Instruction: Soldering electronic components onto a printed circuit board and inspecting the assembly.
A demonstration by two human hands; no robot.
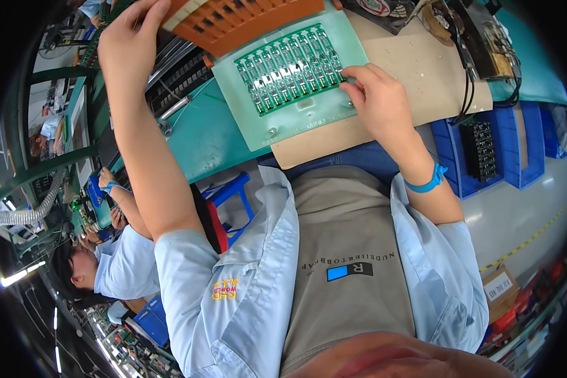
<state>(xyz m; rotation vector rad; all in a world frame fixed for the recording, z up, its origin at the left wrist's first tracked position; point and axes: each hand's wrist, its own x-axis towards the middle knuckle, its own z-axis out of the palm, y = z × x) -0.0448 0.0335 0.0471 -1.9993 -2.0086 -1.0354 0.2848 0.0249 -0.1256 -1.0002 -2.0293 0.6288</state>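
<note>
Near the tabletop's front edge, a green board panel (290,68) lies in a pale green fixture (249,120), its slim, component-dotted strips side by side. The fixture rests partly on a brown sheet (447,94), with its left part over the bare teal tabletop (201,138). A metal knob (272,131) stands by the fixture's near left corner and another by its near right corner.

Beyond the panel, along the fixture's far edge, a slotted orange cover (252,25) is tilted up. The left hand (129,47) is raised to the cover's left end, its thumb and fingers drawn together there; the tips run to the picture's upper rim, so I cannot tell whether they clamp it. The right hand (381,97) is at the panel's right end, thumb and forefinger close to each other by its edge, other fingers curled; whether they pinch the panel, I cannot tell. A blue wristband (428,179) circles that wrist.

Toward the tabletop's far right corner, black cables (466,94) hang from some equipment. Below its right side are blue bins (447,151), one holding a dark stack (479,151). On the left, a co-worker in a light blue shirt (129,261) sits near a blue stool (236,192).
</note>
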